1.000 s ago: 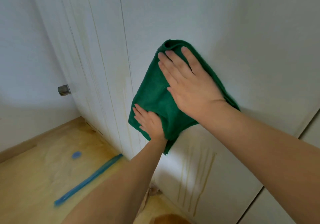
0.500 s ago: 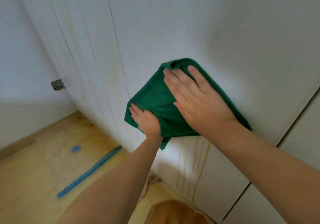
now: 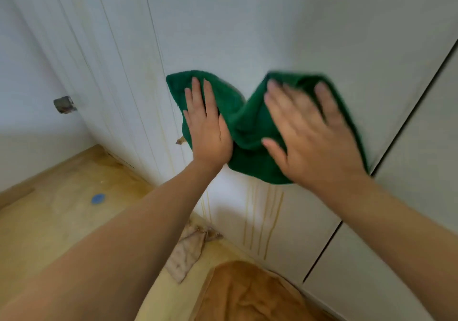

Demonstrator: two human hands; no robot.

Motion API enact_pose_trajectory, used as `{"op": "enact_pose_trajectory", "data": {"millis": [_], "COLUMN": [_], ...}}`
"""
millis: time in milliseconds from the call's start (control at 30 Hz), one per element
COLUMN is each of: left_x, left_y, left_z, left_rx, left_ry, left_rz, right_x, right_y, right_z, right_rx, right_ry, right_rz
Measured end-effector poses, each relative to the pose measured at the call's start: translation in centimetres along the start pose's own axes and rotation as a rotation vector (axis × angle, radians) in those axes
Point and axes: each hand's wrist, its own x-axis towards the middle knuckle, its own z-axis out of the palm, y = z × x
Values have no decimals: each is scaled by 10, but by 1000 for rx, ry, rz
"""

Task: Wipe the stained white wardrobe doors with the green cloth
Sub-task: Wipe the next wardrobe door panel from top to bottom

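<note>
Both hands press a green cloth (image 3: 247,127) flat against a white wardrobe door (image 3: 223,23). The left hand (image 3: 208,132) lies on the cloth's left part with fingers straight and pointing up, palm against the fabric; the right hand (image 3: 309,137) lies on the cloth's right part with fingers spread and straight, its outline blurred. Neither hand curls round the cloth. Between the hands the cloth bunches into a fold, and its upper edge rises to a peak above each hand. Below the cloth, yellowish drip stains (image 3: 265,221) run down the door in thin vertical streaks toward its lower edge; fainter streaks mark the door panels left of the cloth. A dark gap (image 3: 401,122) right of the cloth separates this door from the next one. Below the cloth, at the door's foot, a crumpled beige rag (image 3: 188,251) lies on the wooden floor (image 3: 49,221), with an orange-brown fabric (image 3: 247,293) just right of the rag. Left of the cloth and well apart, a blue spot (image 3: 98,198) lies on the floor, and a small metal fitting (image 3: 65,104) projects from the wall (image 3: 29,97).
</note>
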Motion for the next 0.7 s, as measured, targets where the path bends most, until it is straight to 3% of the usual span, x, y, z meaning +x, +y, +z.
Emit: {"op": "enact_pose_trajectory", "data": {"millis": [100,200,433,600,700], "left_x": [-23,-42,-48,-158,-168], "left_y": [26,40,64,150,146], "left_z": [23,32,46,88,95], "left_rx": [-160,-285,-198,-315,-363], "left_ry": [133,218,168,144,124], "left_rz": [-371,-648,-835,-1065,-1133], "right_x": [26,20,18,21,20], "right_y": [18,12,14,22,24], "right_z": [-13,-8,-6,-5,-1], "right_rx": [-42,-175,-224,-167,-205], "right_ry": [58,38,29,-8,-39], "right_rz": [105,61,-51,-248,-366]}}
